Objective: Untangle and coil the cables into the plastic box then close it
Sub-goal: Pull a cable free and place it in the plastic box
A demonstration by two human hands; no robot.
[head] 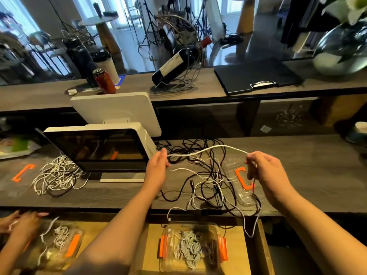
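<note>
Both hands pinch 1 white cable [206, 150], left hand [156, 168] and right hand [264, 171] stretching it above the tangle [206, 185] near the desk's [307, 175] front edge; next it likely needs freeing, coiling into the plastic box [191, 247] below.

Both hands [156, 167] [264, 171] stretch a white cable [210, 150].

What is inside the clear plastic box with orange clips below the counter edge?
Coiled grey-white cable lies in the plastic box, with darker cable beside it. The box floor beneath the coils is covered.
</note>
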